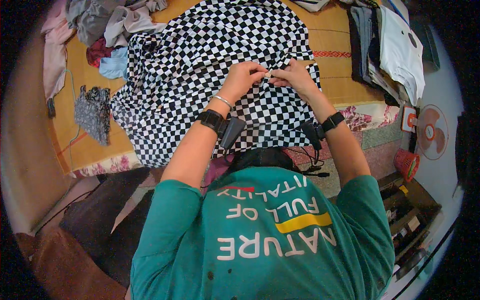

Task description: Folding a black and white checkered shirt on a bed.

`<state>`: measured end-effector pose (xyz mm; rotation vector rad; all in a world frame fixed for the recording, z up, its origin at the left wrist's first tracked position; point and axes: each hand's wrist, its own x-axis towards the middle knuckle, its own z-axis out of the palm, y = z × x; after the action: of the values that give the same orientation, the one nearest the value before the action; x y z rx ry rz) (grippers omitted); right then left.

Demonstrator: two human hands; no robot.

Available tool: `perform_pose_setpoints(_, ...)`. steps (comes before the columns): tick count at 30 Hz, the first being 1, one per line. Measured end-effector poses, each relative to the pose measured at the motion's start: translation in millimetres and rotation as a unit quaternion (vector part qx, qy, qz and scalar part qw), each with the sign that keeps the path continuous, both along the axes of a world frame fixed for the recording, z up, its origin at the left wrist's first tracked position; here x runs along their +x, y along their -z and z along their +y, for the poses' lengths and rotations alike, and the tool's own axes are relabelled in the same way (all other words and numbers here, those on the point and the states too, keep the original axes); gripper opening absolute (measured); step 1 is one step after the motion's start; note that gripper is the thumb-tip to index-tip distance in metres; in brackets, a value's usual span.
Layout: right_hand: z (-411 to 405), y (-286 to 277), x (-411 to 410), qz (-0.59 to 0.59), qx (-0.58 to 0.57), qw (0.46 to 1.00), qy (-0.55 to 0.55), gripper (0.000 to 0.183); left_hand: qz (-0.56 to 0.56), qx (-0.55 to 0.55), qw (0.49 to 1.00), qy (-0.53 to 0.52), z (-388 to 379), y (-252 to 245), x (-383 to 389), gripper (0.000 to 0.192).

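Note:
A black-and-white checkered garment [210, 48] lies spread and wrinkled in front of me. My left hand [242, 79] pinches its fabric between thumb and fingertips, beside a small pale round piece that looks like a button [268, 74]. From the other side, my right hand [294, 78] grips the cloth at the same spot, its fingertips almost meeting the left ones. The fingers partly hide the button and the fabric edge. Another small pale spot, perhaps a button [160, 107], shows on the garment's left part.
The garment rests on a yellow woven mat [332, 88]. Left are a grey patterned cloth [93, 112], a light blue cloth [114, 63] and heaped clothes [90, 20]. Folded clothes [399, 52] lie right, near a fan [432, 131] and red basket [405, 163].

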<state>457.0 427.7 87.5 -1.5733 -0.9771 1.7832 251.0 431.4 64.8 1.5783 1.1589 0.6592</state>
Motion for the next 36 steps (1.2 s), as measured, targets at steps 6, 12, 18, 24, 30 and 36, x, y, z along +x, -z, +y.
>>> perform_pose_setpoints(6,0,0,-3,-0.020,0.020,1.000,-0.005,0.042,-0.009,-0.051,0.998,-0.026,4,1,6,0.015)
perform_pose_setpoints(12,-2,6,-1,-0.227,0.133,0.965,-0.020,0.032,-0.135,-0.151,0.975,-0.091,11,-1,4,0.022)
perform_pose_setpoints(18,-10,1,33,-0.507,0.270,0.816,-0.059,0.041,0.071,0.121,0.974,-0.176,-10,-14,-67,0.028)
perform_pose_setpoints(24,-28,-10,50,-0.497,0.345,0.789,-0.102,0.035,0.317,0.257,0.894,-0.187,-61,-3,-158,0.037)
perform_pose_setpoints(30,-42,-8,81,-0.508,0.356,0.778,-0.103,0.040,0.450,0.248,0.839,-0.178,-88,21,-192,0.046)
perform_pose_setpoints(36,-45,-13,88,-0.549,0.280,0.780,-0.114,0.037,0.481,0.215,0.821,-0.221,-81,25,-204,0.050)
